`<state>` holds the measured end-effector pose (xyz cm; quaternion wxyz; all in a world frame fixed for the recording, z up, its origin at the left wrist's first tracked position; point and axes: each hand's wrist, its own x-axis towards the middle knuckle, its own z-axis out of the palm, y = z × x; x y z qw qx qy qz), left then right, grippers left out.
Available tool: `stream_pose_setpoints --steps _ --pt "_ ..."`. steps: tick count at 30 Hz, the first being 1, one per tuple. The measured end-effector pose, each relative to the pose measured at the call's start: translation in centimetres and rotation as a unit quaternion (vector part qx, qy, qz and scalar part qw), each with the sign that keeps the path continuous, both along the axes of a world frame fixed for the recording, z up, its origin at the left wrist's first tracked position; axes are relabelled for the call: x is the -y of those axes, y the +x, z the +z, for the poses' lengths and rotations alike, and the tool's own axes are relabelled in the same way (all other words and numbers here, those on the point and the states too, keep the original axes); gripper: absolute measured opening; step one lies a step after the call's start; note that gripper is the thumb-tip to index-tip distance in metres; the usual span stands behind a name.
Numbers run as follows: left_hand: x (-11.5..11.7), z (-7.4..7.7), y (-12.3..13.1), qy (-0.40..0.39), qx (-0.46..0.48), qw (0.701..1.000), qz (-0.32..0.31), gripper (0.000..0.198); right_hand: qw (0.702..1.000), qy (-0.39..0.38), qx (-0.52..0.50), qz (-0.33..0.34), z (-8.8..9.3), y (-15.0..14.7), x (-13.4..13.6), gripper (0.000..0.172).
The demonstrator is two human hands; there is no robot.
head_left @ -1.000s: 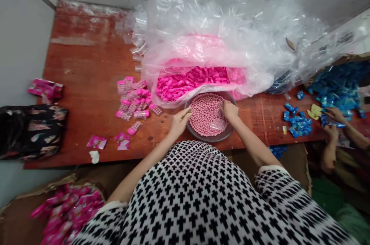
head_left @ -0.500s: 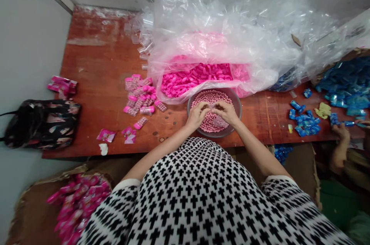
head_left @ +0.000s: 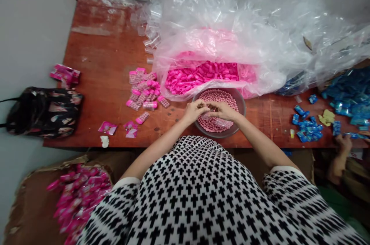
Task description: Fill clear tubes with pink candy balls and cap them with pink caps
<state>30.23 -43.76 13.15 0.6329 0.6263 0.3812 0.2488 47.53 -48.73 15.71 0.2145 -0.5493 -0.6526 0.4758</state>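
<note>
A grey bowl of round pink beads stands at the table's front edge. Over it, my left hand is closed around a small clear plastic container, partly hidden by the fingers. My right hand meets it there, its fingers pinched on the same container. Another clear container seems to lie on the beads below my right hand. To the left is a pile of bead-filled containers with pink caps. Loose pink caps fill an open plastic bag just behind the bowl.
Clear empty containers lie left of the bag. Pink packets and a dark patterned bag are farther left. A box of pink packaged pieces sits below. Blue pieces lie rightward, near another person's hand.
The camera view has shifted, so the table things appear slightly farther right and higher. My hands stay together over the bowl, with my left fingers now nearer its left side.
</note>
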Motion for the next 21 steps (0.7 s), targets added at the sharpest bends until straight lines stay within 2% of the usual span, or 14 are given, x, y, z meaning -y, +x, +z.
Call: stream_pose_setpoints --steps 2,4,6,8,11,16,18,21 --pt "-0.1 -0.3 0.0 0.002 -0.006 1.0 0.019 0.021 0.993 0.003 0.096 0.067 -0.5 0.2 -0.4 0.033" --pt "-0.1 -0.8 -0.3 -0.004 -0.016 0.999 0.05 0.022 0.973 0.016 0.217 0.083 -1.7 1.1 -0.9 0.026" --pt "-0.1 -1.4 -1.1 -0.004 -0.025 0.998 0.065 0.023 0.947 0.019 0.316 0.049 -3.2 2.6 -1.4 0.027" --pt "0.0 -1.9 -2.2 -0.015 -0.024 0.998 0.063 0.024 0.936 0.011 0.351 -0.006 -4.7 4.0 -1.8 0.029" --pt "0.5 -2.4 -3.8 -0.065 -0.006 0.996 0.062 0.028 0.95 0.001 0.31 -0.044 -7.0 4.6 -2.2 0.028" --pt "1.4 -2.6 -4.8 -0.125 0.007 0.987 0.1 0.036 0.979 -0.021 0.202 -0.018 -10.4 1.5 -1.7 0.022" --pt "1.4 -2.7 -4.8 -0.123 0.005 0.986 0.116 0.036 0.985 -0.029 0.168 -0.03 -10.9 0.6 -1.2 0.025" --pt "1.1 -2.8 -4.3 -0.057 -0.029 0.991 0.118 0.028 0.993 -0.054 0.064 -0.086 -10.2 0.2 -0.2 0.02"
